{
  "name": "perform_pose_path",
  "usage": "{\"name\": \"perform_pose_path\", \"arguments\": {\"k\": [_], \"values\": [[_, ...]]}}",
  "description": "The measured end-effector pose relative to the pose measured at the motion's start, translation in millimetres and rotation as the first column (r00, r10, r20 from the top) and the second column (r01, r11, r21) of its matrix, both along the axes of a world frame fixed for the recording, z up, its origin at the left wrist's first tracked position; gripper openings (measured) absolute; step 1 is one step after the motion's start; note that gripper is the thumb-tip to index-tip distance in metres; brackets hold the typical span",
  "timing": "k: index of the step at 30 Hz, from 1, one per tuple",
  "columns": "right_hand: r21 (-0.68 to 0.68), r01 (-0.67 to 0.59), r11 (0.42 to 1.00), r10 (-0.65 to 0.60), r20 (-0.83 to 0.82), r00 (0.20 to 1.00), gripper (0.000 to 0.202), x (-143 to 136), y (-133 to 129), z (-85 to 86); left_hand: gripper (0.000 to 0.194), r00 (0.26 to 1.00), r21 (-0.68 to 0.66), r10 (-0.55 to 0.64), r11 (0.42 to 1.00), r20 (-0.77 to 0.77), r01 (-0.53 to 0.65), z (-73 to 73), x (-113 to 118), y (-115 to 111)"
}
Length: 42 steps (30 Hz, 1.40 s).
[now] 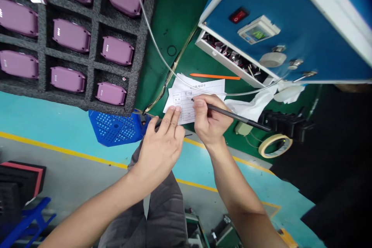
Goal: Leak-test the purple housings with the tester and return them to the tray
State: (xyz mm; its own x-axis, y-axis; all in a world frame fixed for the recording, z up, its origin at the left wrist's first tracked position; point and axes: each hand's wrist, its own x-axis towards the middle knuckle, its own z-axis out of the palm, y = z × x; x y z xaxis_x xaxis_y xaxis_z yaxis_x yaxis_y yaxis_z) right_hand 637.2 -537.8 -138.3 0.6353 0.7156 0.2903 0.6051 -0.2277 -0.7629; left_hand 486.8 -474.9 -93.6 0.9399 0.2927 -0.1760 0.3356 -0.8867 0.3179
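Note:
A black pen (238,116) is pinched in my right hand (213,120), its tip resting on a printed form card (186,113). The card carries a table with a few handwritten marks in its upper rows. My left hand (162,139) lies with its fingers stretched out, fingertips pressing on the card's lower left part. Something dark shows between its thumb and index finger, too little visible to name. More white paper (181,82) sticks out from under the card. Just beyond the card lies an orange stick-like tool (215,76).
At left stands a grey foam tray (93,60) holding several purple casings (71,35). A blue machine (270,7) with a red switch and display stands at right, a white parts bin (232,64) beside it. A clear tube (157,46) arches over the card. Masking tape (263,148) lies right.

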Motion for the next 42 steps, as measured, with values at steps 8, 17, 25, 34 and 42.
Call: {"name": "perform_pose_path", "arguments": {"k": [8,17,25,34,42], "values": [[0.040,0.058,0.998,-0.054,-0.089,0.995,0.014,-0.3,-7.1,3.0,0.019,1.000,0.001,-0.003,1.000,0.008,0.003,-1.4,-0.2,0.4],[0.071,0.031,0.997,-0.027,-0.056,0.998,0.012,-3.9,-6.3,1.1,0.020,1.000,0.004,-0.007,1.000,-0.007,0.007,-1.3,0.6,-0.1],[0.052,0.019,0.998,-0.020,0.007,1.000,0.012,-3.3,-6.5,-0.9,0.021,1.000,-0.017,-0.006,1.000,-0.006,0.006,0.8,0.2,0.7],[0.007,-0.035,0.999,0.035,0.013,0.999,0.009,-2.6,-7.1,-1.6,0.023,1.000,0.001,-0.006,1.000,-0.012,0.006,0.2,-0.2,0.9],[0.006,0.001,1.000,-0.001,0.025,1.000,0.013,-1.9,-6.8,-0.5,0.022,1.000,-0.011,-0.008,1.000,-0.015,0.008,0.4,0.6,1.3]]}}
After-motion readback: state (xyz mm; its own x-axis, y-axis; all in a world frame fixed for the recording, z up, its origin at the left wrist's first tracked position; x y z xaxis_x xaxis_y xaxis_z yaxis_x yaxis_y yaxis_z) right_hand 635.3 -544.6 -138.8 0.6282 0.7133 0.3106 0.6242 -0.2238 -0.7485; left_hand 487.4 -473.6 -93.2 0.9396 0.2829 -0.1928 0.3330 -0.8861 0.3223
